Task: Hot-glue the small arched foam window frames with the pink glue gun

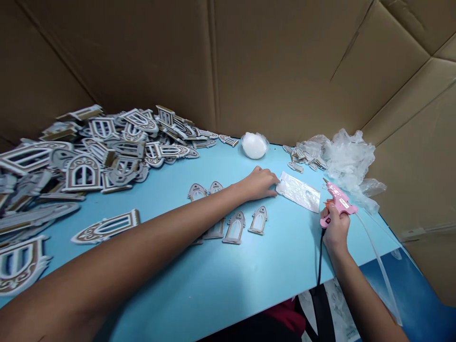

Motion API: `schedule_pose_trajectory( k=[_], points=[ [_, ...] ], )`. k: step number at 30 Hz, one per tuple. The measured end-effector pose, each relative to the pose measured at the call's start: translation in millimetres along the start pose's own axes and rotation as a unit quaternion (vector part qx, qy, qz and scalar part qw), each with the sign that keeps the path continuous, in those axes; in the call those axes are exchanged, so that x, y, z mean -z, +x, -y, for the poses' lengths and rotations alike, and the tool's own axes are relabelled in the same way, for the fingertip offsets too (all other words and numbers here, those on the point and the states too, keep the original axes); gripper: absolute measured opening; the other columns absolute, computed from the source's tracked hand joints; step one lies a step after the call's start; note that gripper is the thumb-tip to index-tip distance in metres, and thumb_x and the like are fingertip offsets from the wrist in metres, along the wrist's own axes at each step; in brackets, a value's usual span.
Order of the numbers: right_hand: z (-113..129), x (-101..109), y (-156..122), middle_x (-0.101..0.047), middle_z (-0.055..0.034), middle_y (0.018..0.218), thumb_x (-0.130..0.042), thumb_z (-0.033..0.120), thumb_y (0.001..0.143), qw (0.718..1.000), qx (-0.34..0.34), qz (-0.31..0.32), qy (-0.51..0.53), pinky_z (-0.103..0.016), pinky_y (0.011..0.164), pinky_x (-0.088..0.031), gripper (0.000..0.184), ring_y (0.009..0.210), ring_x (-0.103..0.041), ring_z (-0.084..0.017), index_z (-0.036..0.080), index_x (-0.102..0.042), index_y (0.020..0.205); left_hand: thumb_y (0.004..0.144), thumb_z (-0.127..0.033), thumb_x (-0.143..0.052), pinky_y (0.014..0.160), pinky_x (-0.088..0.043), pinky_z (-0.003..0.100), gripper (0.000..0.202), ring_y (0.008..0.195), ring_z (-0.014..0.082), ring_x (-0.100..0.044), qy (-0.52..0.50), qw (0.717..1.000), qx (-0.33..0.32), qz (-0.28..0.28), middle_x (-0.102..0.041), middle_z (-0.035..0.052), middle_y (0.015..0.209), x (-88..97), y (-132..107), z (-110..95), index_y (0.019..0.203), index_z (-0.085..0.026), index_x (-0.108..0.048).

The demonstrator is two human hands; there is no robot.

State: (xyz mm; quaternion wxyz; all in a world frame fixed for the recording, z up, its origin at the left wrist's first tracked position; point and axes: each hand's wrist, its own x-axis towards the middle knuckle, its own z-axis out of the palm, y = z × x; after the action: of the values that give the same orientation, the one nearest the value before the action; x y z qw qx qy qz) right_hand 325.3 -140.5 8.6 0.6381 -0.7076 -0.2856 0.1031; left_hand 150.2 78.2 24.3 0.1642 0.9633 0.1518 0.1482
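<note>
My right hand [337, 229] is closed around the handle of a pink hot glue gun [340, 202], its nozzle tilted up and to the left. A clear glue stick trails from the back of the gun, and a black cord hangs from its handle. At the left edge of a crinkled silvery sheet [299, 192] is my left hand [261, 183], with thumb and forefinger apart and fingertips at the sheet's edge. Under and beside my left forearm lie several small grey arched window pieces [234, 228], partly hidden by the arm.
A big heap of white-and-brown arched window frames [117, 137] covers the left side. At the back are a round white item [254, 145] and a small pile of grey pieces [306, 157]. Crumpled clear plastic [351, 154] sits back right. Cardboard walls [278, 66] enclose the blue table [199, 294].
</note>
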Motion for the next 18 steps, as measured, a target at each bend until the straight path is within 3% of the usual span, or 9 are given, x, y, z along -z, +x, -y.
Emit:
schedule_pose_trajectory(
  k=[4,9,14,18],
  points=[
    [2,6,-6,-0.050,0.0058,0.064,-0.070,0.055,0.081,0.999,-0.005,0.048,0.020,-0.026,0.051,-0.036,0.045,0.054,-0.043,-0.012,0.017,-0.064,0.105,0.100,-0.044,-0.056,0.095,-0.038,0.038,0.029,0.111,0.0271,-0.063,-0.018,1.000,0.026,-0.001,-0.074,0.0088,0.113,18.6,-37,-10,0.112,-0.020,-0.066],
    [14,0,-1,-0.061,0.0000,0.079,-0.073,0.046,0.080,0.990,-0.019,0.138,0.004,-0.027,0.053,-0.041,0.033,0.059,-0.049,-0.012,0.018,-0.067,0.097,0.088,-0.040,-0.074,0.104,-0.037,0.042,0.046,0.133,0.0325,-0.056,-0.011,0.993,-0.092,0.068,-0.061,0.0133,0.144,11.0,-106,-31,0.129,-0.021,-0.062],
    [35,-41,14,-0.061,0.0009,0.070,-0.069,0.049,0.079,0.973,-0.026,0.230,-0.010,-0.026,0.053,-0.040,0.033,0.064,-0.056,-0.014,0.019,-0.064,0.093,0.096,-0.033,-0.064,0.100,-0.041,0.048,0.031,0.123,0.0343,-0.061,0.042,0.998,-0.013,0.033,-0.065,0.0159,0.133,-5.4,-130,-39,0.124,-0.020,-0.067],
    [35,-78,10,-0.066,-0.0009,0.072,-0.068,0.057,0.075,0.959,-0.030,0.283,-0.003,-0.027,0.054,-0.043,0.044,0.062,-0.060,-0.016,0.019,-0.060,0.097,0.094,-0.035,-0.064,0.102,-0.042,0.053,0.033,0.139,0.0392,-0.050,0.046,0.999,0.001,0.015,-0.050,0.0197,0.154,-5.5,-128,-33,0.125,-0.023,-0.065]
  ],
)
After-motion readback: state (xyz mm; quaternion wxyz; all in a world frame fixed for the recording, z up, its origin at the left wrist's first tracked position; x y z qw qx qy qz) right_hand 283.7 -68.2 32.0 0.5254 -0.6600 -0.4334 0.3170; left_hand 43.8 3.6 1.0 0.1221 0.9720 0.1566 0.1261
